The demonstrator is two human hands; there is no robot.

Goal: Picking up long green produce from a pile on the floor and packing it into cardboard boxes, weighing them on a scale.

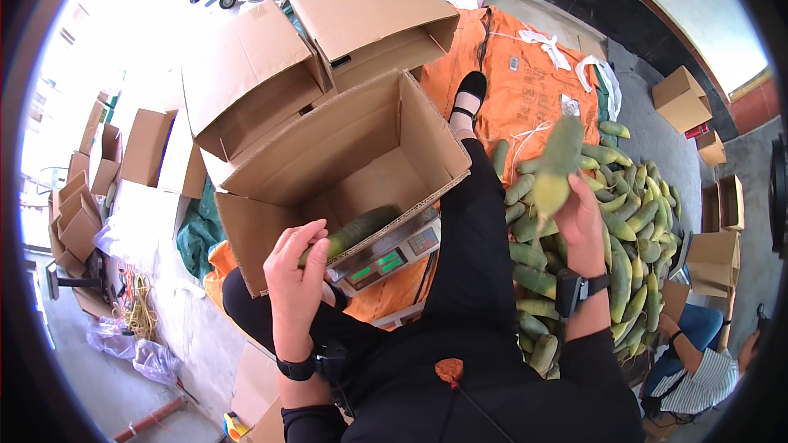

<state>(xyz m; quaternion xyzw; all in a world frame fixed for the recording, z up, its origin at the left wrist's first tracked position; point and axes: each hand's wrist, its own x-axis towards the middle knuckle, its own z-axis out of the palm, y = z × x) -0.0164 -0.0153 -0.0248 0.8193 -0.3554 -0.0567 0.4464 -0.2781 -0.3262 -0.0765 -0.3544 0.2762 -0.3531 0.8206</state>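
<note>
An open cardboard box (320, 143) stands on a digital scale (379, 269) with a lit green display, in front of me. My left hand (297, 267) is at the box's near left edge, its fingers closed round the end of a green radish (365, 228) that points into the box. Over on the right, my right hand (581, 217) grips a second, paler-ended green radish (562, 156), held upright with its thin root pointing down. Beneath and beyond that hand spreads a large pile of green radishes (640, 221).
Two more open cartons (373, 4) stand beyond the box. An orange woven sack (525, 66) lies under the pile's far side. Several cartons (148, 148) stand at the left, with yellow rope (144, 308) nearby. A person in a striped top (702, 381) is at the lower right.
</note>
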